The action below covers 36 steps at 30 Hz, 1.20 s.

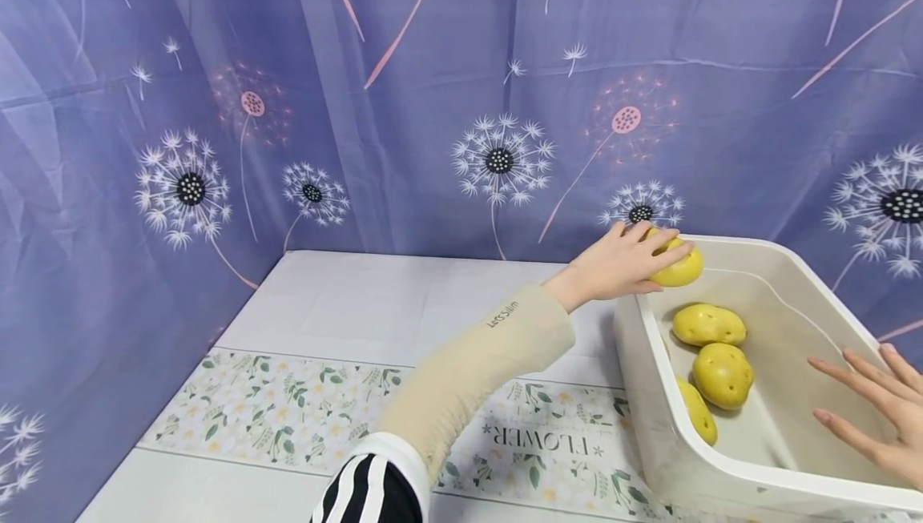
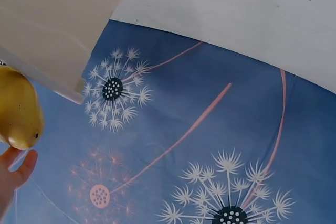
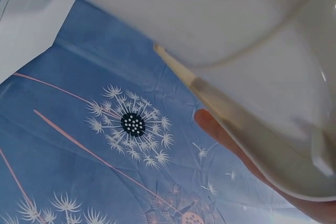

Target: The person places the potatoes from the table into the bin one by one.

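Observation:
My left hand (image 1: 627, 257) grips a yellow potato (image 1: 681, 267) above the far left corner of a white plastic bin (image 1: 663, 419). The left wrist view shows the same potato (image 2: 18, 108) at its left edge, against the fingertips. Inside the bin, along its left side, lie three more potatoes: an oblong one (image 1: 709, 324), a rounder one (image 1: 723, 376) and one (image 1: 696, 411) partly hidden by the rim. Over the bin's right side is my right hand (image 1: 883, 407), its fingers spread and holding nothing. In the right wrist view a finger (image 3: 223, 137) shows past the bin's edge.
The bin stands on a white table (image 1: 404, 299) with a flower-printed strip (image 1: 288, 407) across it. Behind and to the left hangs a purple curtain (image 1: 404, 146) with a dandelion print, close to the table's back edge.

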Motion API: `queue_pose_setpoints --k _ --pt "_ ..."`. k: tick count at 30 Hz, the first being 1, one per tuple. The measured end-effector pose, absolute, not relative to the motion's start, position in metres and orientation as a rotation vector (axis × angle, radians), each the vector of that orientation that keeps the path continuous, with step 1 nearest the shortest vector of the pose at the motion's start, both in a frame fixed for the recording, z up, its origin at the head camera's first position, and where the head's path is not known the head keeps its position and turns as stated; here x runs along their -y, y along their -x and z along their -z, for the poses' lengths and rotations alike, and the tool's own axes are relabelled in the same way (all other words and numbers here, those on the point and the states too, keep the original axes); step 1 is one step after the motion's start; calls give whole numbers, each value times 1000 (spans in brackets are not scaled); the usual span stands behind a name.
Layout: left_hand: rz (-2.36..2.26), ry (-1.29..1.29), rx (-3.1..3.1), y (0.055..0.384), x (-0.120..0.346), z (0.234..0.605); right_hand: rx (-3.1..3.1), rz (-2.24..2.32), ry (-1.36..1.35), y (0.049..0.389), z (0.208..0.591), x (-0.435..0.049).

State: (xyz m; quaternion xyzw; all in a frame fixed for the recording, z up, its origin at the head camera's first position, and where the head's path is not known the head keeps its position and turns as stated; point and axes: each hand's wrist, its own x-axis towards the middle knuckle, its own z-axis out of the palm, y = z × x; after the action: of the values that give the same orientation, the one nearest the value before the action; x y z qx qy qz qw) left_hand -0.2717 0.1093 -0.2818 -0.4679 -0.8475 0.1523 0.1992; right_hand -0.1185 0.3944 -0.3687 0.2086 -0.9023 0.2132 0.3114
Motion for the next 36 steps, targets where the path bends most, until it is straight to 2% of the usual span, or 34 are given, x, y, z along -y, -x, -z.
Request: queue_pose_setpoints --k 11,23,36 --pt "-459 1305 2418 267 -130 278 2446 -542 -468 117 368 -393" --pt "-471 1355 2443 259 -144 291 2565 -437 -388 111 366 -388" --pt "-441 1368 2437 261 -146 292 2493 -495 -426 110 365 -391"
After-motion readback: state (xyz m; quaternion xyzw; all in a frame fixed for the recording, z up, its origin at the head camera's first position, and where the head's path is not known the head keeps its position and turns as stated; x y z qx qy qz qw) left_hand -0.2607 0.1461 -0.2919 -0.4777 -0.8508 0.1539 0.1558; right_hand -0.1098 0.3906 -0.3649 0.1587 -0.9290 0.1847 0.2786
